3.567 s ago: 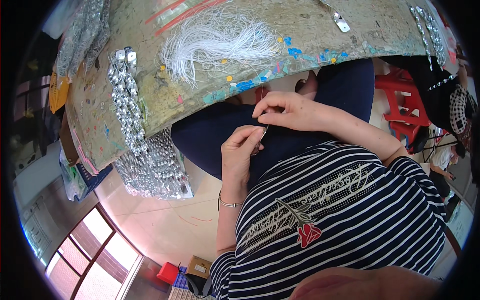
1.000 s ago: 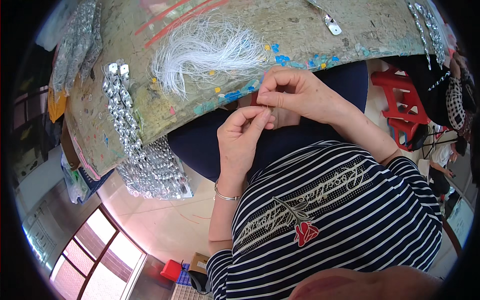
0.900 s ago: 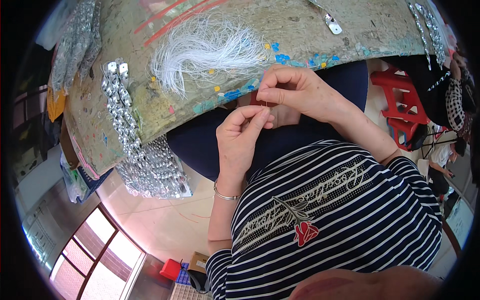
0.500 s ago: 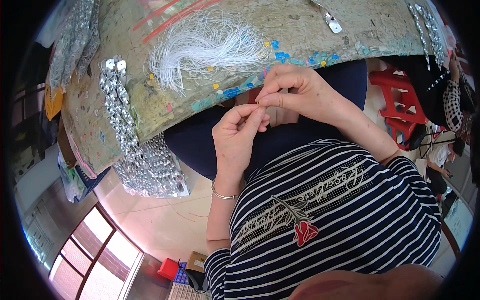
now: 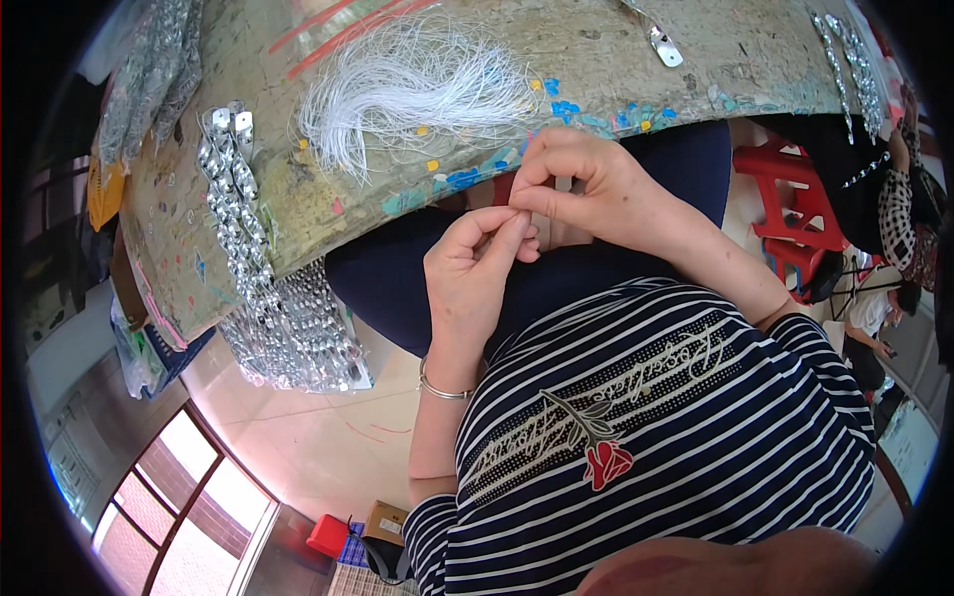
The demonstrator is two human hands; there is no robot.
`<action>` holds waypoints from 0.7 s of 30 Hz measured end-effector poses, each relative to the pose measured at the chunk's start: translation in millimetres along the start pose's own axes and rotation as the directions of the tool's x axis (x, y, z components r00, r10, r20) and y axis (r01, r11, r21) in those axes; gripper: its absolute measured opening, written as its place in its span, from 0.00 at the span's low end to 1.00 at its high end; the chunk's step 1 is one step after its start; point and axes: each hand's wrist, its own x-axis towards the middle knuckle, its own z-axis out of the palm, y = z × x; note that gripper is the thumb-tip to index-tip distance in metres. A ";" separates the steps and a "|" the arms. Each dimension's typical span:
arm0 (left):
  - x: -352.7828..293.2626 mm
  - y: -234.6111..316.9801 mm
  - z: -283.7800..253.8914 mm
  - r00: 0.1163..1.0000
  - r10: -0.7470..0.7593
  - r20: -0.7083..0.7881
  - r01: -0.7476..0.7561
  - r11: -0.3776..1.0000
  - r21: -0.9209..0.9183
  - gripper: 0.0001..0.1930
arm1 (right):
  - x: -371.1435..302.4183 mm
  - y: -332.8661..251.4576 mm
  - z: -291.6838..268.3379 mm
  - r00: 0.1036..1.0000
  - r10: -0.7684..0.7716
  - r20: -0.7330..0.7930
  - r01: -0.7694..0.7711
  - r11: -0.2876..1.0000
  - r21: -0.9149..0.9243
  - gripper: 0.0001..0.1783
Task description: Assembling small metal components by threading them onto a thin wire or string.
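My left hand [image 5: 475, 266] and my right hand [image 5: 586, 184] meet fingertip to fingertip over my lap, just in front of the table's near edge. Each one pinches with thumb and forefinger. Whatever lies between the fingertips is too small to make out. On the table beyond them spreads a loose bundle of white strings [image 5: 397, 99]. Shiny silver twisted strips [image 5: 231, 189] lie at the table's left and hang over its edge. Farther off, to the right, rests a single silver strip with a flat holed end [image 5: 665, 46].
The worn table [image 5: 298, 223] has blue and yellow flecks along its curved edge. More silver twisted strips [image 5: 850, 60] lie at its far right. Bagged silver pieces [image 5: 298, 338] hang below the left edge. Red stools [image 5: 790, 194] and other people [image 5: 879, 318] are at the right.
Both hands keep their fingertips together and have barely moved. The view has shifted very slightly.
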 end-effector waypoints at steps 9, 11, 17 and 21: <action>-0.8 -1.2 -2.5 0.999 -0.009 0.041 0.018 0.974 -0.225 0.11 | 2.4 -0.3 -0.8 0.988 0.152 0.035 -0.154 0.912 0.379 0.07; -0.1 -2.8 -2.3 0.999 -0.001 0.050 0.015 0.957 -0.289 0.11 | 1.5 2.1 1.0 0.992 0.121 0.028 -0.123 0.922 0.368 0.07; 1.7 -5.4 -1.4 0.999 -0.046 0.023 0.051 0.949 -0.310 0.09 | 0.1 6.3 3.0 0.995 0.091 0.034 -0.097 0.946 0.308 0.07; 0.2 -2.7 0.2 0.999 -0.044 0.012 0.046 0.947 -0.317 0.08 | -2.0 4.6 1.9 0.984 0.166 0.058 -0.175 0.895 0.410 0.07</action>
